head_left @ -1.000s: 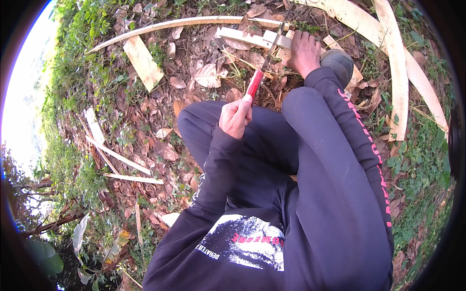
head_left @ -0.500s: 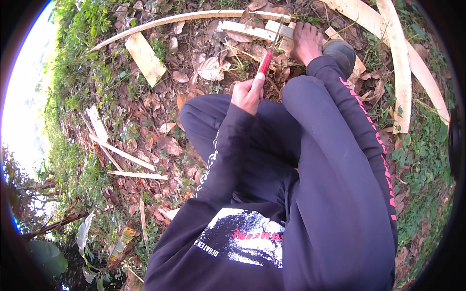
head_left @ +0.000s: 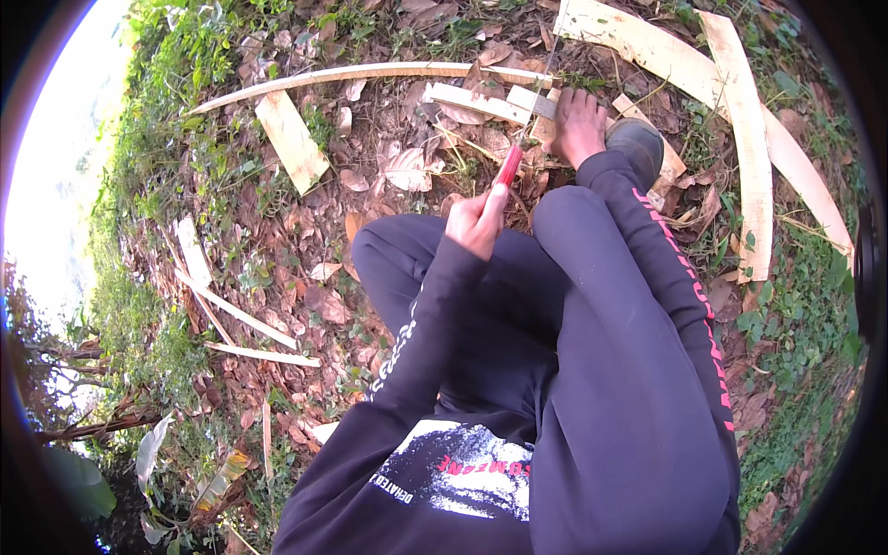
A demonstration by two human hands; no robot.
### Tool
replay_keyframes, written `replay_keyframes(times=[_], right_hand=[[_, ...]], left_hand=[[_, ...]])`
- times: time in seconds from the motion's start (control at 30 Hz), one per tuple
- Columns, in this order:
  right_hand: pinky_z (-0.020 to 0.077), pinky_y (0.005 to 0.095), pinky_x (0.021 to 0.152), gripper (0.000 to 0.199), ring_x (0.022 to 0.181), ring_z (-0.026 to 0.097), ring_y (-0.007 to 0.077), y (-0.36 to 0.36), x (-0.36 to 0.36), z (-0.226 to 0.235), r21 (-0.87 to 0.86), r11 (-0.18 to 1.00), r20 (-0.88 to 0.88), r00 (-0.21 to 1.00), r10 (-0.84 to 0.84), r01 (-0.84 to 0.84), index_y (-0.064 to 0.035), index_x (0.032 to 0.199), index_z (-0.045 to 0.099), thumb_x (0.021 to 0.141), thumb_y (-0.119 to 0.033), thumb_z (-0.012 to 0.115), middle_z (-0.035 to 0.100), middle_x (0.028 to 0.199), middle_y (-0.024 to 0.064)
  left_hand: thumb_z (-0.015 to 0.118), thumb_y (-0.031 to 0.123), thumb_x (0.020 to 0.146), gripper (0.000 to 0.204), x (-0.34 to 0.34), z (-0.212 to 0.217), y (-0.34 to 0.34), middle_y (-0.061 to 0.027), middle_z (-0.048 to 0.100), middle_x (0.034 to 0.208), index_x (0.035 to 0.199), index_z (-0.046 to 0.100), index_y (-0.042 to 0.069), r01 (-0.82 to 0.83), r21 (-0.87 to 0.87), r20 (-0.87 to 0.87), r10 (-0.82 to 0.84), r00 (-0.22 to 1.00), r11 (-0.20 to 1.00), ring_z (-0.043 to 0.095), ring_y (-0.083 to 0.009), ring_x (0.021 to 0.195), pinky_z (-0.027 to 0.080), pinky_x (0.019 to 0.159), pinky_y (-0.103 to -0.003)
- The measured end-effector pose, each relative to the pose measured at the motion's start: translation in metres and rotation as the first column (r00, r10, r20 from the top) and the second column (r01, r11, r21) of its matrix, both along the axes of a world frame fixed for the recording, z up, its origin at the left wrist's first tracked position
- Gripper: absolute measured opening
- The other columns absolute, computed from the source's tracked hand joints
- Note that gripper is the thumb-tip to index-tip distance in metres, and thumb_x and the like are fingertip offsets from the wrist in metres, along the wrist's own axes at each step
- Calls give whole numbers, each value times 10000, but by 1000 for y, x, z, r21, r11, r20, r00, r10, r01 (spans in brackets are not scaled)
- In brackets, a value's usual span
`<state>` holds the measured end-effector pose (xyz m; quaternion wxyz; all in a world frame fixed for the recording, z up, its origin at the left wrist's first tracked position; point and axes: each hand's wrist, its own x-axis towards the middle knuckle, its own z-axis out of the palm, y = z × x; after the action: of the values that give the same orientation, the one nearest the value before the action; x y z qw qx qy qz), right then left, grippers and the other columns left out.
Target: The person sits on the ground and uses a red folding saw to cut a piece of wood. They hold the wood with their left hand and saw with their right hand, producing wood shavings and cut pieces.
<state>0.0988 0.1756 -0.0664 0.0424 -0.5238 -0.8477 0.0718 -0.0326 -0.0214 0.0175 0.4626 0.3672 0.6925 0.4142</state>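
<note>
Left hand (head_left: 476, 222): fingers are closing around the red handle (head_left: 508, 167) of a saw.
Right hand (head_left: 575, 125): fingers are pressing flat on a pale wood strip (head_left: 481, 102).
Wood strip: lying on dry leaves (head_left: 398, 171), beside the shoe (head_left: 638, 148).

I am counting two hands around the red-handled saw (head_left: 508, 167): one left hand (head_left: 476, 222), one right hand (head_left: 578, 125). Beyond the saw I am counting two long curved wooden strips (head_left: 370, 74).

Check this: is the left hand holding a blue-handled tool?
No, the left hand grips a red-handled tool pointed toward the wood strip.
</note>
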Motion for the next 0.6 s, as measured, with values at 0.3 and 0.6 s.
replay_keyframes(times=[0.3, 0.6], right_hand=[[410, 437, 871, 825, 1081, 524, 281, -1, -7, -6, 23, 1000, 19, 1000, 15, -15, -26, 1189, 476, 547, -315, 906, 534, 1106, 116], [422, 448, 896, 912, 1110, 518, 309, 4, 2, -5, -15, 1000, 68, 998, 6, -5, 18, 1247, 441, 560, -329, 929, 517, 1132, 166]], left_hand=[[527, 349, 1032, 532, 2, -7, 20, 24, 444, 516, 587, 501, 58, -63, 9, 50, 63, 997, 998, 371, -59, 450, 287, 449, -228], [486, 307, 1053, 540, -6, 19, -75, 15, 454, 512, 573, 495, 58, -59, -141, 167, 82, 982, 988, 373, -53, 457, 276, 453, -237]])
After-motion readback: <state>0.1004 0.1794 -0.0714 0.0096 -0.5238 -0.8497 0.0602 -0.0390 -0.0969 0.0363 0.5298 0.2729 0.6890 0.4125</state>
